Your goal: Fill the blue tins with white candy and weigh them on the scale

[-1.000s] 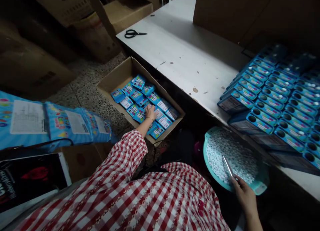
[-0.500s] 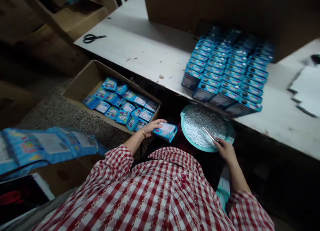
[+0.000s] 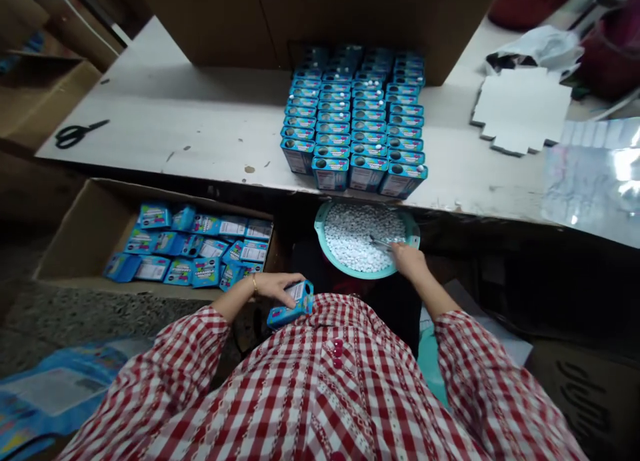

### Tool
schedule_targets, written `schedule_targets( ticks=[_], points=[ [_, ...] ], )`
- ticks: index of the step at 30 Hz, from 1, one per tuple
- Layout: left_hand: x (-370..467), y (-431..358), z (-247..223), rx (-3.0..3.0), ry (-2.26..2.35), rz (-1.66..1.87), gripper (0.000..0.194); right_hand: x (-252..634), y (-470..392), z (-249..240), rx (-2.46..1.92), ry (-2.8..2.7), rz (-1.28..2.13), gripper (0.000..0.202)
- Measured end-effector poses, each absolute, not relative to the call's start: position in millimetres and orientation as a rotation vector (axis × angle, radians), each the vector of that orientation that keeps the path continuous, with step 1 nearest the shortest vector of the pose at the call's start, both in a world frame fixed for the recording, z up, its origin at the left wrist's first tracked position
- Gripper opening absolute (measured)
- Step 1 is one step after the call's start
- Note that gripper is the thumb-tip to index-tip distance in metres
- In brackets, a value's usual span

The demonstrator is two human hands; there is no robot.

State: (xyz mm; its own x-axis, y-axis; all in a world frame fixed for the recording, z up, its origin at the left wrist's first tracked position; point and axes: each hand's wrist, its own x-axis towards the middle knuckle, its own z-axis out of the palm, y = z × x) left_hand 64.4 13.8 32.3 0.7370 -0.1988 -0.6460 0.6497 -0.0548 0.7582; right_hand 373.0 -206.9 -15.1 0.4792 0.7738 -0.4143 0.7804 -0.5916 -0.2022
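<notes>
White table (image 3: 210, 124), left hand (image 3: 276, 287) clasping carton (image 3: 303, 301), right hand (image 3: 409, 259) outstretched with utensil (image 3: 382, 244)

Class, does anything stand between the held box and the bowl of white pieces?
Nothing visible blocks the blue box in the left hand from the bowl; the right hand is at its other side.

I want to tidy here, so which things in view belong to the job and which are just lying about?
Seemingly in the job: blue box in the left hand; metal tool in the right hand; basin of white pieces; carton of blue packs; standing rows on the table.

Apparently lying about: scissors; white flat stack; clear plastic.
</notes>
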Motion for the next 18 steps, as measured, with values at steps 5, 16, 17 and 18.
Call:
schedule_targets(
  ticks=[5,16,17,18],
  points=[
    [65.5,13.1,41.2,1.414,0.659,-0.349,0.063,353.3,-153.0,-54.6,2.887,1.351,-0.864,0.036],
    [163.0,13.4,17.1,1.736,0.768,0.388,0.048,383.3,-180.6,-37.0,3.222,1.62,-1.089,0.035],
    [170.5,11.8,14.9,1.769,0.761,0.39,0.048,387.9,-184.8,-27.9,3.243,1.662,-1.099,0.035],
    [177.7,9.7,13.1,1.804,0.753,0.382,0.047,392.3,-188.3,-17.8,3.234,1.708,-1.11,0.034]
  ],
)
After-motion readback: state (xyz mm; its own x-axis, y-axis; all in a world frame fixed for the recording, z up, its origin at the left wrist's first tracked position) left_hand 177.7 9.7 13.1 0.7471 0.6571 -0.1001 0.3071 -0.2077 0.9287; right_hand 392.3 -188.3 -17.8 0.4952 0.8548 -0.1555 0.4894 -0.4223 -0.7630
